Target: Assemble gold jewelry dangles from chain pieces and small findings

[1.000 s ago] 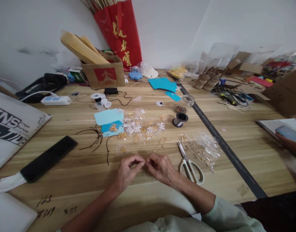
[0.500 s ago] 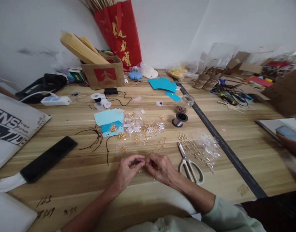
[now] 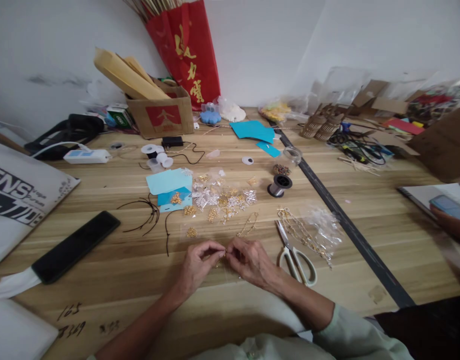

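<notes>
At the near middle of the table, the fingertips of my left hand [image 3: 198,262] and my right hand [image 3: 254,261] meet in a pinch. Between them is a small gold-coloured jewellery piece [image 3: 225,253], too tiny to tell its exact kind. Just beyond my right hand lies a thin gold chain [image 3: 248,225]. Scissors [image 3: 294,255] with white handles rest to its right, blades slightly apart. Past my left hand sits a little heap of gold beads [image 3: 191,232]. Several clear bags of gold and silver findings [image 3: 218,197] spread farther back.
A longer chain [image 3: 301,230] and crumpled plastic bags [image 3: 323,227] lie right of the scissors. Behind stand a wire spool [image 3: 280,185] and a jar [image 3: 291,157]. Black cord [image 3: 151,215] and a black phone-like slab [image 3: 75,247] are at left. Another person's hand [image 3: 449,222] shows at far right.
</notes>
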`<action>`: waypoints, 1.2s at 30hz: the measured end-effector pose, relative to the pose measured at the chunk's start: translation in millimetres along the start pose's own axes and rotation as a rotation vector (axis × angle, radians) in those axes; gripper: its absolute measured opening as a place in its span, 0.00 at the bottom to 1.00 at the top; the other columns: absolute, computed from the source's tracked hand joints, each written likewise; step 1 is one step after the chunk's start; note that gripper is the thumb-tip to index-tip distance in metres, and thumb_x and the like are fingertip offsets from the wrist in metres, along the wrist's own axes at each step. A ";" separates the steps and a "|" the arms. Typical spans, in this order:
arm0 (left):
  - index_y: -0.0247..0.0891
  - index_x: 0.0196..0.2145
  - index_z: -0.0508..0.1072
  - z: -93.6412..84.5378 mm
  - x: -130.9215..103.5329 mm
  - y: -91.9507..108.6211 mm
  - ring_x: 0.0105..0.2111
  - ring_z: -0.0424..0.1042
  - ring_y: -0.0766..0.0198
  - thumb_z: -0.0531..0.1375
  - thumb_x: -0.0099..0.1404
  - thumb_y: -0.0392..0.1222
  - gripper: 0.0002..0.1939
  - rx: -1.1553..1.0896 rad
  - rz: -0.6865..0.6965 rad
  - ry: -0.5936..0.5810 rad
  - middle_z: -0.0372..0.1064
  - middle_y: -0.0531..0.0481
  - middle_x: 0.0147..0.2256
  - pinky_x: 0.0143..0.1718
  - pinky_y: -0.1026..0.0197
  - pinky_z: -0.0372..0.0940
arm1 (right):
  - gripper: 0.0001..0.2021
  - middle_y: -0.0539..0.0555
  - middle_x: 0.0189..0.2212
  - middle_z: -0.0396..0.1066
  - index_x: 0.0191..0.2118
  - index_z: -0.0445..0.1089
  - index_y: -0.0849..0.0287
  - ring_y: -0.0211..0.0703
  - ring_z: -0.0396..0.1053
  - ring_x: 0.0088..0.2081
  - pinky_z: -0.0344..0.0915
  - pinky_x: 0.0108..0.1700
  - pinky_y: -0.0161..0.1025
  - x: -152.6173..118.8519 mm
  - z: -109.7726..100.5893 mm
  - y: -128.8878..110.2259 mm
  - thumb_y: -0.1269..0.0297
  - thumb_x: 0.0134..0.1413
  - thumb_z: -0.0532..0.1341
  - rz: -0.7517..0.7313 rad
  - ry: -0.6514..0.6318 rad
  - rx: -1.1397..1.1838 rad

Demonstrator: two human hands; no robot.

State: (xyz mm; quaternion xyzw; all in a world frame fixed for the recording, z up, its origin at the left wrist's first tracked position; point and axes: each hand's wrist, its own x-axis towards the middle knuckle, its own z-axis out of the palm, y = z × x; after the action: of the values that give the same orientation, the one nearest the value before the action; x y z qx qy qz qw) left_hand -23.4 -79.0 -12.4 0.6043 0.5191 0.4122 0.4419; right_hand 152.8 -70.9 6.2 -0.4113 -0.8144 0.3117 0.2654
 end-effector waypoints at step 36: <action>0.35 0.27 0.78 -2.5 3.3 -1.4 0.28 0.75 0.62 0.65 0.51 0.36 0.04 -0.178 -0.155 -0.052 0.78 0.47 0.28 0.31 0.64 0.69 | 0.03 0.49 0.24 0.67 0.33 0.65 0.60 0.34 0.63 0.24 0.55 0.27 0.29 0.1 -0.7 0.5 0.71 0.56 0.55 -0.004 0.009 0.009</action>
State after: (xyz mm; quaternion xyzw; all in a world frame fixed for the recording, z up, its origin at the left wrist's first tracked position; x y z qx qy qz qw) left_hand -25.7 -75.3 -13.0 0.5312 0.5140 0.4056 0.5377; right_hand 153.4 -70.4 6.4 -0.4096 -0.8128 0.3130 0.2714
